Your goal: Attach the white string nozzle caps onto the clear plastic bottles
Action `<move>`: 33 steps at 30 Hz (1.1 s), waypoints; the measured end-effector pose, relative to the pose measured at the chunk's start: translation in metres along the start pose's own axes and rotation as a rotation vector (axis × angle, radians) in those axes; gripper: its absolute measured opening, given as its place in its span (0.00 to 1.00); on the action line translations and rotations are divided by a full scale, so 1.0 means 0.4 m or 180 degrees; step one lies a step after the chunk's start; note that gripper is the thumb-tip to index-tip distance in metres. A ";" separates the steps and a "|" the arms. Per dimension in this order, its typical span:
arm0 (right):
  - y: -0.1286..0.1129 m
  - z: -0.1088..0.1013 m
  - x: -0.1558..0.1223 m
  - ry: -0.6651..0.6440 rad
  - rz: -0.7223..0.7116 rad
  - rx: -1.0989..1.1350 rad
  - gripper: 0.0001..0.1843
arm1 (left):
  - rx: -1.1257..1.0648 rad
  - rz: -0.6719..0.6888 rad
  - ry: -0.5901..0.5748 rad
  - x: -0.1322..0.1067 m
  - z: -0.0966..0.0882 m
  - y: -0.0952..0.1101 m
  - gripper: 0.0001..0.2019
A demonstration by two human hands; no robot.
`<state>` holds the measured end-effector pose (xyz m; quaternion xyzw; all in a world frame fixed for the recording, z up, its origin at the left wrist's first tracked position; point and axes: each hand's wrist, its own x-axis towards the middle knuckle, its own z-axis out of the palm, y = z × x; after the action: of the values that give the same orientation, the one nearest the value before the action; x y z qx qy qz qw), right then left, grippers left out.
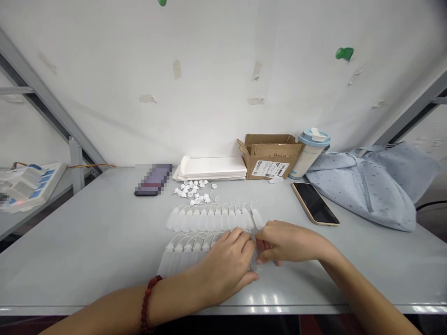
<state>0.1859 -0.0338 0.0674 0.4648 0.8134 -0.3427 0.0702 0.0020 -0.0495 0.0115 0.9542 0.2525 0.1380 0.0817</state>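
Left hand (232, 256), fingers bent, lies over white plastic pieces (186, 258) in rows. Right hand (284, 242) curls beside it; whether either grips one is unclear

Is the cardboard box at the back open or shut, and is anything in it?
Open: the cardboard box has its left flap sticking outward and inner back wall showing. Contents: cannot tell; its floor is hidden.

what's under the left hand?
The left hand covers part of the front row of white plastic pieces; several show out to its left. Whatever lies directly beneath the palm is hidden, so no count there.
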 end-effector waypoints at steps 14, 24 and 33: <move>0.054 -0.042 0.010 -0.0048 -0.0171 0.1125 0.16 | -0.0455 -0.0366 0.0265 0.018 -0.078 -0.049 0.18; 0.310 -0.072 0.102 0.3001 0.0652 -0.1313 0.15 | 0.0137 -0.1205 0.0041 0.009 -0.083 -0.251 0.21; 0.369 -0.045 0.138 0.2825 0.1024 -0.1802 0.23 | 0.0135 -0.1052 0.0030 0.014 -0.078 -0.247 0.18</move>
<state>0.2775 0.0656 -0.0155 0.6462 0.7440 0.1335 -0.1058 -0.0481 0.0408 0.0202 0.9005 0.4093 0.1217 0.0819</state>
